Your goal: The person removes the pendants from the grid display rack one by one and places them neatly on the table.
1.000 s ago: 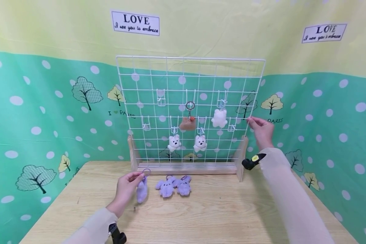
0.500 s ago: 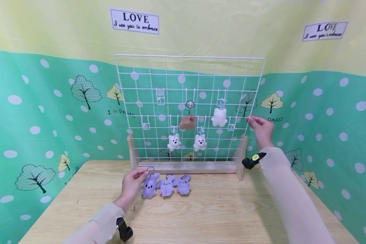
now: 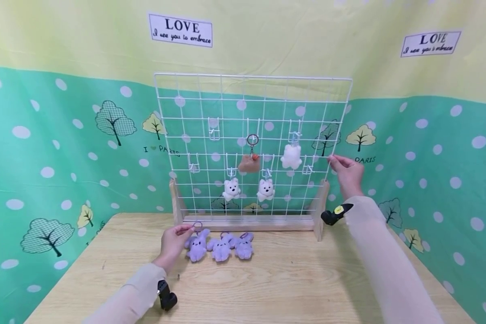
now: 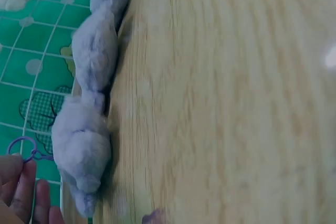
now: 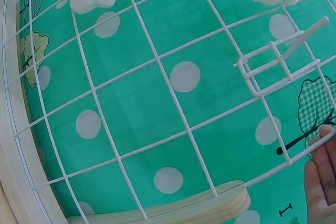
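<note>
In the head view, the left hand [image 3: 173, 245] pinches the purple ring [image 3: 197, 225] of the leftmost purple toy [image 3: 196, 248] between thumb and fingertips. That toy is upright over the table [image 3: 267, 283], near the wooden base [image 3: 247, 227] of the wire rack [image 3: 243, 76]; whether its feet touch the table is hard to tell. Just beside it are the middle purple toy [image 3: 220, 250] and the right-hand purple toy [image 3: 244, 249]. The right hand [image 3: 348, 174] grips the rack's right edge, its fingertips closed on the wire. A brown toy [image 3: 249, 164] and three white toys [image 3: 291, 157] hang from the rack.

In the left wrist view, thumb and finger meet on the ring, the other fingers spread below, and the purple toys form a row.

In the right wrist view, the fingers are at the edge wire, near a white hook [image 5: 281, 64]; the thumb is mostly out of sight.
</note>
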A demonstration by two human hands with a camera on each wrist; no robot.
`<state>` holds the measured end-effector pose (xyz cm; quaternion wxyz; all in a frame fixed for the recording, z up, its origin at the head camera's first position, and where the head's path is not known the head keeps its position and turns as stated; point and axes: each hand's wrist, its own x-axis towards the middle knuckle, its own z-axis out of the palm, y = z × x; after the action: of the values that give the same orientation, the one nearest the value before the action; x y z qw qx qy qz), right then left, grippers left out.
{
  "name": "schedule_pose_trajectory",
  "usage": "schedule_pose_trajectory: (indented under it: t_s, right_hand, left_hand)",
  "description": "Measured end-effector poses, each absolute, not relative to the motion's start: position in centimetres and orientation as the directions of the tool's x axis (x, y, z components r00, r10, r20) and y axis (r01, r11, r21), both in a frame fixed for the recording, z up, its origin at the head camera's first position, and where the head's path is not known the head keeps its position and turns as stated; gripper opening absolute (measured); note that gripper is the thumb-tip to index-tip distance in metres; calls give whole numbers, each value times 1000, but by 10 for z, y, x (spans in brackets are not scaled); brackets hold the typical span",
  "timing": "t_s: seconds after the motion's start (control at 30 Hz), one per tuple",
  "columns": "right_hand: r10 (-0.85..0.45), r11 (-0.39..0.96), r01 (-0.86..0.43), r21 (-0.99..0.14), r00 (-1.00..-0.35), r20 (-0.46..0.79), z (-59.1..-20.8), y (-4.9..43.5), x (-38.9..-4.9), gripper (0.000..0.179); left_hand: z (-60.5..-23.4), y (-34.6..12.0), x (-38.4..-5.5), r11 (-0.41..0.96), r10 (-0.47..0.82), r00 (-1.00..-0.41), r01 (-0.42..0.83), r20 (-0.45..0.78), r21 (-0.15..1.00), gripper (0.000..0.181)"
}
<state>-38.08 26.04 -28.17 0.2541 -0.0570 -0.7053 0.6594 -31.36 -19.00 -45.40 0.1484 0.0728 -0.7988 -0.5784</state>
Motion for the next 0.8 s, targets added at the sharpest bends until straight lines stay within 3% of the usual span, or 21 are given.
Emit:
schedule_pose_trajectory:
  t_s: [0.23,0.47,0.8]
  right_hand:
    - [413,114,-244,-963,-870,269,-283,258,-379,54]
    - [413,128,-256,-958,-865,286,-281,256,-380,46]
    - [431,112,-247,-963,-861,271,-282,258,-379,42]
  left_hand:
    - [-459,-194,-319,408,-215,-968,33,131,912,13]
    - [-450,-191,-319,433,-160,-977,62,144,899,17]
    - [-401,-170,-312,431,-81,-973,162,217,888,22]
